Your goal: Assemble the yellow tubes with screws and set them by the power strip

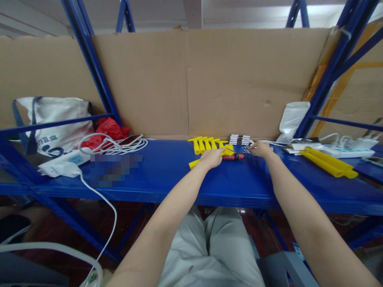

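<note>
My left hand point(212, 158) is closed around a yellow plastic piece point(194, 164), whose ends stick out on both sides of the fingers. Just right of that hand lies a red and black screwdriver point(235, 157) on the blue shelf. My right hand point(261, 149) reaches down with fingertips together at a small heap of shiny metal bits point(247, 150), perhaps screws; whatever it pinches is too small to see. Behind my left hand several yellow T-shaped pieces point(202, 146) stand in a row. A stack of white and black flat pieces point(239, 139) sits beside them.
On the right are two long yellow tubes point(326, 162), a power strip point(348, 150) and a white pouch point(292, 119). To the left lie coiled white cable point(125, 146), a red plastic bag point(109, 129), another power strip point(67, 161) and a cloth bag point(60, 119). Cardboard point(233, 83) walls the back.
</note>
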A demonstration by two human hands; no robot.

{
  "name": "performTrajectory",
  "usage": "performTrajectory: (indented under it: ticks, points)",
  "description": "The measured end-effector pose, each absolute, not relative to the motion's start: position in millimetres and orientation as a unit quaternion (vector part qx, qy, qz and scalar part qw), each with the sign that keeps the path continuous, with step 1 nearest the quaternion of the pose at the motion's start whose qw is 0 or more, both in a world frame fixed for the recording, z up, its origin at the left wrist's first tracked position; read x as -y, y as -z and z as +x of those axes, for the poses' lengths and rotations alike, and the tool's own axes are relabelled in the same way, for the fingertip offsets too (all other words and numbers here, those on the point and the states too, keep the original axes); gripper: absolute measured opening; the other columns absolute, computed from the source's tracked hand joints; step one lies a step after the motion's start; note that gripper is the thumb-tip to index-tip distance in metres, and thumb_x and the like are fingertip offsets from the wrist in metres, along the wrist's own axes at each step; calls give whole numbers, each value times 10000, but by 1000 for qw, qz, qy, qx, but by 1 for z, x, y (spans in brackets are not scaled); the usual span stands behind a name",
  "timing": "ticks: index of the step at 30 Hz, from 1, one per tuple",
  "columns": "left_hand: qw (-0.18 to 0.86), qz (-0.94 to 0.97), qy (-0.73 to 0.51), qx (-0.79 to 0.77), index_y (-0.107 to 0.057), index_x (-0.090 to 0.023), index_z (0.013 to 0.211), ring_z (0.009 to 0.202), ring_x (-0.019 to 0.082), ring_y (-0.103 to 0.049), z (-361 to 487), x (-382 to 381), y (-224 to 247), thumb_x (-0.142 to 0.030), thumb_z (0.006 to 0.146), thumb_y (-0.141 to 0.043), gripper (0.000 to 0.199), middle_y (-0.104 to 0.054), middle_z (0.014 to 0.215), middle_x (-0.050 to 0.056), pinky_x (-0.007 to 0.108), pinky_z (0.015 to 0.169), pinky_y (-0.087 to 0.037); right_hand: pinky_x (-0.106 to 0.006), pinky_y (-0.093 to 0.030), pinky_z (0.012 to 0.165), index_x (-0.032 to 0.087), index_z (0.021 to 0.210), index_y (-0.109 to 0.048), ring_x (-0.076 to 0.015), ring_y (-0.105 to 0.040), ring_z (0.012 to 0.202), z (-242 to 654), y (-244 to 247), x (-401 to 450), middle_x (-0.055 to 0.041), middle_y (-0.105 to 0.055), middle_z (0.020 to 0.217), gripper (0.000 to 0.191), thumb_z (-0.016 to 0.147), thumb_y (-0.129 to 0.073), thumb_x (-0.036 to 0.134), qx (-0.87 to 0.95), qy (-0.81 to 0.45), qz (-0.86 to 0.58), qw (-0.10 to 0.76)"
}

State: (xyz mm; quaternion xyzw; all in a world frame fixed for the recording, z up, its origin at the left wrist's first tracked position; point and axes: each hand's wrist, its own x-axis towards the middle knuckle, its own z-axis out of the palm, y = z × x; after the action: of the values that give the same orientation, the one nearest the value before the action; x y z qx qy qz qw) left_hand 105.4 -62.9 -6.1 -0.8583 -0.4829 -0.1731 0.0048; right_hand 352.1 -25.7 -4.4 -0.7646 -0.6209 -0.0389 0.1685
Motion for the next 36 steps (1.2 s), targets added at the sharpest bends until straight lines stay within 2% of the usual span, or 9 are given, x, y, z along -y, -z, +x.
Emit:
performTrajectory:
  ticks: [4, 9, 14, 17, 21, 23, 25, 29, 36]
  points:
    - [-1, -854, 181, 488, -489, -233, 1325, 1110, 272, -575, 106, 63, 6, -180, 853, -429, 479, -609, 1218, 116, 405, 931, -434, -464, -400, 916, 272, 901, -749, -315, -488, 1141, 350, 3, 30, -96, -643, 1109, 216, 764, -584, 302, 597, 21, -790, 135]
    - [9, -837, 225, 499, -426, -203, 1373, 1109, 271, -571, 104, 62, 0, -154, 845, -422, 530, -610, 1212, 125, 409, 935, -425, -480, -384, 934, 264, 966, -735, -317, -472, 1156, 339, 0, 35, -93, -632, 1145, 248, 763, -592, 265, 619, 28, -774, 127]
    - [-25, -750, 382, 540, -400, -212, 1381, 1054, 242, -595, 95, 58, -14, -197, 866, -449, 517, -641, 1141, 112, 331, 885, -444, -454, -383, 940, 245, 987, -733, -306, -476, 1151, 332, 3, 32, -108, -599, 1203, 259, 784, -573, 248, 659, 54, -743, 102]
    - [-72, -688, 476, 543, -465, -228, 1319, 985, 211, -612, 90, 52, -20, -193, 863, -467, 457, -666, 1060, 91, 271, 822, -454, -456, -377, 948, 241, 988, -729, -304, -470, 1162, 329, 5, 31, -116, -590, 1211, 257, 798, -558, 251, 667, 73, -736, 88]
    - [-198, -612, 576, 505, -602, -169, 1034, 723, 146, -611, 92, 46, -21, -161, 838, -488, 226, -658, 813, 54, 207, 641, -452, -477, -366, 955, 212, 977, -727, -307, -476, 1160, 325, 6, 31, -142, -596, 1189, 253, 818, -533, 242, 665, 87, -737, 84]
    - [-301, -562, 602, 480, -584, -157, 885, 519, 94, -527, 95, 46, -20, -139, 830, -475, 123, -568, 621, -10, 178, 518, -405, -466, -370, 953, 201, 946, -729, -300, -485, 1150, 323, 6, 31, -151, -610, 1155, 234, 814, -540, 241, 665, 98, -735, 87]
    - [-391, -516, 606, 463, -521, -162, 763, 394, 61, -412, 99, 47, -19, -96, 815, -455, 107, -445, 510, -61, 164, 437, -344, -448, -376, 951, 191, 926, -726, -294, -491, 1148, 321, 7, 31, -155, -619, 1132, 223, 807, -541, 231, 665, 112, -733, 87]
    - [-502, -465, 562, 464, -408, -174, 632, 339, 44, -343, 103, 49, -16, -3, 739, -441, 204, -370, 461, -79, 164, 386, -301, -394, -424, 904, 150, 972, -707, -289, -552, 1099, 319, 6, 29, -182, -635, 1105, 258, 806, -521, 218, 652, 90, -750, 64]
    - [-597, -460, 478, 452, -412, -167, 659, 327, 31, -343, 105, 46, -9, 13, 727, -458, 198, -426, 475, -69, 163, 378, -309, -303, -458, 816, 108, 933, -716, -269, -625, 981, 318, 5, 24, -189, -689, 939, 287, 764, -486, 71, 694, 60, -717, 29]
